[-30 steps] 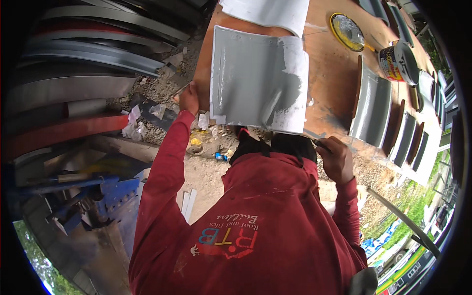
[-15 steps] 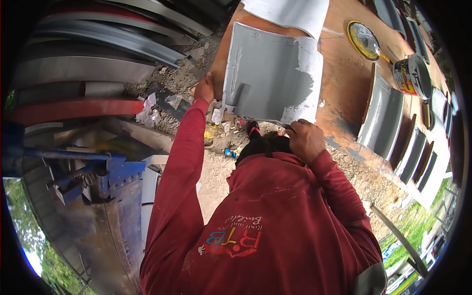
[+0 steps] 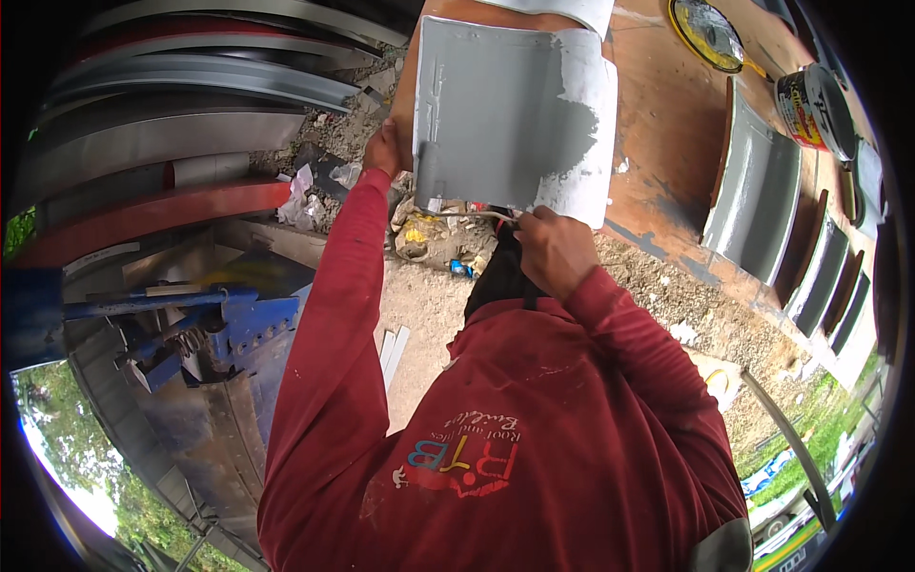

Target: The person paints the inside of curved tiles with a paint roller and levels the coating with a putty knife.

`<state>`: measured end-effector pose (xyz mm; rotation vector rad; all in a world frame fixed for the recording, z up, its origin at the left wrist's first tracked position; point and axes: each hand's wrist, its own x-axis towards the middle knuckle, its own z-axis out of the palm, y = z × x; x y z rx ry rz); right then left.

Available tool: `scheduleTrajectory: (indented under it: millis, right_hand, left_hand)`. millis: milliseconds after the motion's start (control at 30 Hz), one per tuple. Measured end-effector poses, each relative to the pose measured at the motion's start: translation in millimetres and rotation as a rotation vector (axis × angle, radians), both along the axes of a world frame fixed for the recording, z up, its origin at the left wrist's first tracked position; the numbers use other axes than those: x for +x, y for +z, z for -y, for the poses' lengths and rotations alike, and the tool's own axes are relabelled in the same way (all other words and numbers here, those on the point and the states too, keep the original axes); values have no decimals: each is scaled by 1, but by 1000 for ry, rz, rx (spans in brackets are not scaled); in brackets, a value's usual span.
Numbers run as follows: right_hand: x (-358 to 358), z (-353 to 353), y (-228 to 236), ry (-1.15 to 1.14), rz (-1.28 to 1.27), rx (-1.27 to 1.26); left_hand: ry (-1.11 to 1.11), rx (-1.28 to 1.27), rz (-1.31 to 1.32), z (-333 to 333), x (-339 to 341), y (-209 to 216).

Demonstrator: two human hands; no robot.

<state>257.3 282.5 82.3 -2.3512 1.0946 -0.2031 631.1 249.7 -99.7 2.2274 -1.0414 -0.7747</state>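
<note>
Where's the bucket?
In the head view, the bucket is at upper right on the wooden board, below and right of the yellow-rimmed round object, beside a grey curved tile.

Open-air wkshp; metal strips (image 3: 205, 76), gravel (image 3: 658, 286), bkt (image 3: 801, 114)

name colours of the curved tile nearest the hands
The curved tile is mostly grey, white at right; head view.

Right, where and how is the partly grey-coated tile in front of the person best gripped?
I'd take the tile by its white right-hand margin, coming from the right and pinching it between top face and underside. The grey coating covers most of the face but stops raggedly short of that edge, so a grip there should smear least.
</note>
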Motion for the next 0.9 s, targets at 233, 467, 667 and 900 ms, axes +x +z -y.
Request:
scheduleTrajectory:
  millis: [233, 467, 667, 900]
  right_hand:
    - [-42, 3, 9, 18, -59, 31]
    - [-7, -2, 0, 36, -24, 44]
    - [-95, 3, 90, -50, -377, 2]
    - [-37, 11, 38, -31, -264, -27]
  left_hand:
    - [36, 32, 97, 0, 7, -6]
    - [-1, -45, 164, -6, 11, -13]
    - [-16, -83, 95, -8, 8, -11]
    - [-23, -56, 108, -2, -1, -1]
